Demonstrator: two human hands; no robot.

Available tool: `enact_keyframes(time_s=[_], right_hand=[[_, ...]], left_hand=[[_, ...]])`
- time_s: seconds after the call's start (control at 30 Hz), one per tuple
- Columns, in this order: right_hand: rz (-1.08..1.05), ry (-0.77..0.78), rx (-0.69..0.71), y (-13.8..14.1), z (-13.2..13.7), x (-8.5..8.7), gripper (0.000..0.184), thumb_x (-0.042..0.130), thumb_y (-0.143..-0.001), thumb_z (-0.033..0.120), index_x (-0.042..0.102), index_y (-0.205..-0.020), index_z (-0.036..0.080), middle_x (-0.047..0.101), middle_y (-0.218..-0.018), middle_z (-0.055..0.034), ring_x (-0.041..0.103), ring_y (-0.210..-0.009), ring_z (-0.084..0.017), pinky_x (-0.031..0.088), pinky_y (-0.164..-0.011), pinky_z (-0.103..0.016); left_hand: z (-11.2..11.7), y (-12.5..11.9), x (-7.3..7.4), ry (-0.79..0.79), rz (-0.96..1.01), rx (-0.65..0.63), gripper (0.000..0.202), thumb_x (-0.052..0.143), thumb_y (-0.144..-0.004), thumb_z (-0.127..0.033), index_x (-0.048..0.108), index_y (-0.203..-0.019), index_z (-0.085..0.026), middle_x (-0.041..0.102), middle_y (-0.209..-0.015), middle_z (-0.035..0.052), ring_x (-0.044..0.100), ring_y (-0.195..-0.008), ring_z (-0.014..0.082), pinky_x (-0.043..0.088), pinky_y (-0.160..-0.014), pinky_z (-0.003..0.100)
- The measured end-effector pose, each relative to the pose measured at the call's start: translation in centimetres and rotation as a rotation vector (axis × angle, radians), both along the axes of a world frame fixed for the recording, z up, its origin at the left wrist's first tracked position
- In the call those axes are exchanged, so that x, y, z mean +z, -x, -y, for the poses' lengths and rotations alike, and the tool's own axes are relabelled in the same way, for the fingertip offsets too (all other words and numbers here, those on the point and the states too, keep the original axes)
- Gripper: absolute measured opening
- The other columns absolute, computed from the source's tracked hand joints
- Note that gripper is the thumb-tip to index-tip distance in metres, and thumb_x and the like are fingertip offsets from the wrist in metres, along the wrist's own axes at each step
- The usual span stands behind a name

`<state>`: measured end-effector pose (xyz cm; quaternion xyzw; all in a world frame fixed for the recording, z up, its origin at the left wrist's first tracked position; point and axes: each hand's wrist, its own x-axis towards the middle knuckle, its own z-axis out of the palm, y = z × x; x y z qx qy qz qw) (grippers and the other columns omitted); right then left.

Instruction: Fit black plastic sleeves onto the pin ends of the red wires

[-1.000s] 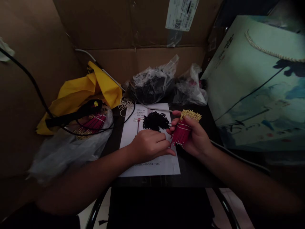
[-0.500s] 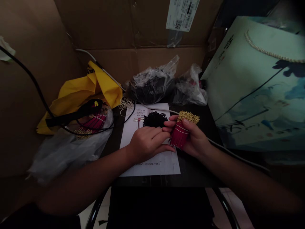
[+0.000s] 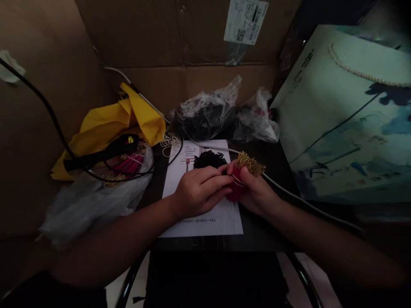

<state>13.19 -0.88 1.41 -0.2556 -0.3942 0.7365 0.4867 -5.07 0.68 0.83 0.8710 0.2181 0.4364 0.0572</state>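
"What takes up most of the view?"

"A cardboard box (image 3: pixel 180 38) opens around the whole scene, with a shipping label (image 3: pixel 245 21) on its back wall. A pale green paper gift bag (image 3: pixel 349 115) with a rope handle leans in on the right."

"And below that?"

"A dark tabletop (image 3: pixel 266 231) holds a yellow cloth (image 3: pixel 138 124) (or plastic sheet, hard to say in this light), a clear plastic bag (image 3: pixel 204 113) of something black, and a printed sheet (image 3: pixel 202 226). A heap of black wire pieces (image 3: pixel 210 159) lies on the sheet, with rubber bands (image 3: pixel 170 143) just beside its top left corner."

"What about the hands?"

"The right hand (image 3: pixel 260 196) is curled shut around a red wire bundle (image 3: pixel 234 192), held above the sheet's right side, its gold pin tips fanned out at the top. The left hand (image 3: pixel 199 192) lies over the sheet, its fingers (image 3: pixel 218 179) nearly straight, their tips against the bundle and the right hand. I cannot tell whether they grip anything."

"Any more red?"

"A second bundle (image 3: pixel 128 164) lies on a plastic bag at the left, near a black cable (image 3: pixel 48 102)."
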Motion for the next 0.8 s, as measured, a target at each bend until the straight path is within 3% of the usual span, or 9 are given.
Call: enact_keyframes(time_s=[0.07,0.2,0.43,0.6,0.67,0.8], right_hand=[[-0.011,-0.029,0.010,0.3,0.1,-0.1,0.035,0.065,-0.083,0.055,0.062,-0.088,0.021,0.063,-0.102,-0.0033,0.061,-0.092,-0.014,0.050,-0.083,-0.026],[-0.017,-0.032,-0.011,0.6,0.2,-0.2,0.035,0.065,-0.082,0.055,0.062,-0.088,0.021,0.064,-0.103,-0.0035,0.061,-0.094,-0.014,0.050,-0.086,-0.026],[-0.021,0.033,-0.057,0.7,0.3,-0.3,0.030,0.068,-0.081,0.052,0.065,-0.085,0.023,0.066,-0.099,-0.0010,0.061,-0.089,-0.011,0.051,-0.085,-0.024],[-0.024,0.072,-0.082,1.2,0.5,-0.3,0.028,0.072,-0.079,0.049,0.070,-0.090,0.023,0.069,-0.089,0.0000,0.064,-0.084,-0.011,0.054,-0.082,-0.023],[-0.012,0.098,-0.088,1.1,0.4,-0.1,0.027,0.073,-0.078,0.045,0.071,-0.092,0.023,0.069,-0.084,0.0003,0.064,-0.079,-0.010,0.054,-0.076,-0.022],[0.021,0.151,-0.101,0.5,0.0,0.4,0.023,0.074,-0.077,0.038,0.072,-0.089,0.018,0.067,-0.080,-0.0002,0.061,-0.072,-0.010,0.053,-0.064,-0.020]], left_hand=[[0.2,0.0,-0.1,-0.039,0.020,0.061,0.029,0.064,-0.086,-0.018,0.062,-0.115,-0.021,0.067,-0.099,0.0047,0.065,-0.093,0.0129,0.055,-0.077,0.025],[0.3,0.1,-0.1,-0.148,0.004,0.107,0.027,0.067,-0.083,-0.015,0.065,-0.108,-0.022,0.067,-0.091,0.0007,0.064,-0.083,0.0111,0.053,-0.070,0.024],[0.1,-0.4,0.1,-0.299,-0.146,0.184,0.022,0.060,-0.087,-0.014,0.060,-0.109,-0.016,0.068,-0.099,0.0046,0.064,-0.086,0.0153,0.051,-0.070,0.029],[-0.3,-1.1,0.0,-0.368,-0.211,0.224,0.018,0.055,-0.087,-0.016,0.058,-0.105,-0.013,0.067,-0.098,0.0084,0.059,-0.079,0.0171,0.046,-0.065,0.033],[-0.3,-1.2,0.3,-0.329,-0.221,0.170,0.012,0.053,-0.087,-0.018,0.057,-0.098,-0.014,0.065,-0.096,0.0092,0.058,-0.081,0.0191,0.045,-0.068,0.035],[0.1,-1.2,1.2,-0.136,-0.277,-0.056,0.008,0.049,-0.087,-0.019,0.054,-0.092,-0.016,0.062,-0.097,0.0084,0.055,-0.096,0.0219,0.043,-0.082,0.039]])
